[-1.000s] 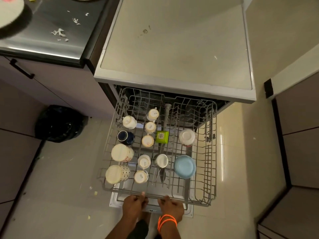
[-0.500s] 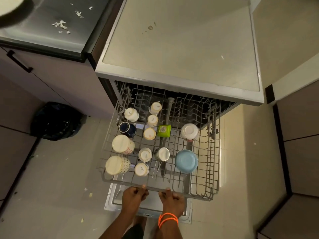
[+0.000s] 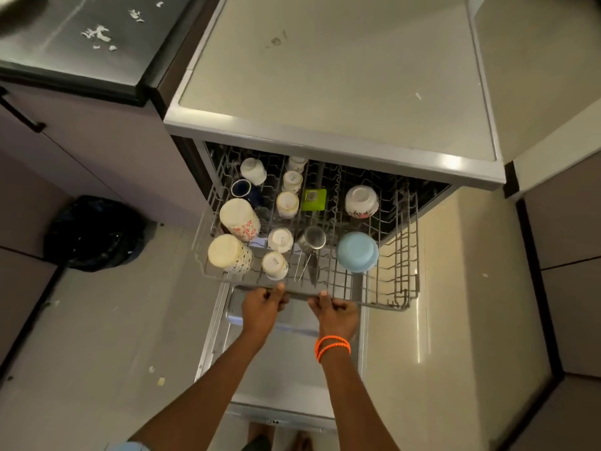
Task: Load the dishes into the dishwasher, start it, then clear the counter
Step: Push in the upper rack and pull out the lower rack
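the rack (image 3: 401, 255) is grey wire, pulled partway out of the dishwasher (image 3: 325, 76) above the lowered door (image 3: 292, 369). its back rows sit under the dishwasher's top edge. upside down in it stand two tall cream cups (image 3: 229, 253) on the left, the nearer one dotted and the farther one with red flowers, a dark blue mug (image 3: 242, 188) behind them, several small white cups (image 3: 279, 239) down the middle, a green lid (image 3: 313, 200), a steel cup (image 3: 313, 237), a white bowl (image 3: 361, 200) and a blue bowl (image 3: 357, 252) on the right. the right third of the rack holds only bare tines.

both hands grip the rack's front rail from below. the left hand (image 3: 261, 309) holds it near the middle, thumb on top and fingers (image 3: 281, 302) curled under. the right hand (image 3: 336, 315), with orange bands (image 3: 331, 346) on its wrist, holds the rail just beside it, fingers wrapped round the wire. the nearest small cup stands just behind the left thumb.

to the left, a cabinet (image 3: 81, 141) under a dark surface (image 3: 81, 43) strewn with white scraps flanks the dishwasher, with a black bag (image 3: 94, 232) on the floor (image 3: 113, 353) near it. to the right, open floor runs to a dark-framed panel (image 3: 566, 271)
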Demonstrator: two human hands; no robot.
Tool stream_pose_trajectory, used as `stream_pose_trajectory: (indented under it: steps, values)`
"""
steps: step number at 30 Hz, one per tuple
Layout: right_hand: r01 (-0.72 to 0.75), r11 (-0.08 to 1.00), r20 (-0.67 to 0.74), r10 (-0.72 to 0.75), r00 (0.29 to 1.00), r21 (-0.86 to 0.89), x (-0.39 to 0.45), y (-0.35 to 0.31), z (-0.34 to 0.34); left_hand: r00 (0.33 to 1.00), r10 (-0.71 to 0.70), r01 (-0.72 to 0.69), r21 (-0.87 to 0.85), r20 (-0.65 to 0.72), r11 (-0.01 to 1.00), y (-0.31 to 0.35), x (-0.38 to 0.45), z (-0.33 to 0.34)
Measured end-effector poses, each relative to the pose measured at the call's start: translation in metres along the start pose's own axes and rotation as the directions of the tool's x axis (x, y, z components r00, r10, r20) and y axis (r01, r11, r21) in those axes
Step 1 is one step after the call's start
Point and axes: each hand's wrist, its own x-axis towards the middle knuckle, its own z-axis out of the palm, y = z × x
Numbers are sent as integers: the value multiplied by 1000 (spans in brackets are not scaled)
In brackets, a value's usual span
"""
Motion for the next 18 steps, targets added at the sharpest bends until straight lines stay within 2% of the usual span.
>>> stream_pose_trajectory:
  steps: [6,10,18]
  values:
    - [22,1000,67,-23,997,18,58,-38,48,997,71,-71,-5,-25,997,40,65,33]
    - [42,999,151,-38,988,-21,92,-52,78,993,116,-113,92,-23,989,59,112,42]
    - [144,982,103,-132,986,-119,142,-74,139,980,200,-200,-18,2,980,97,184,62]
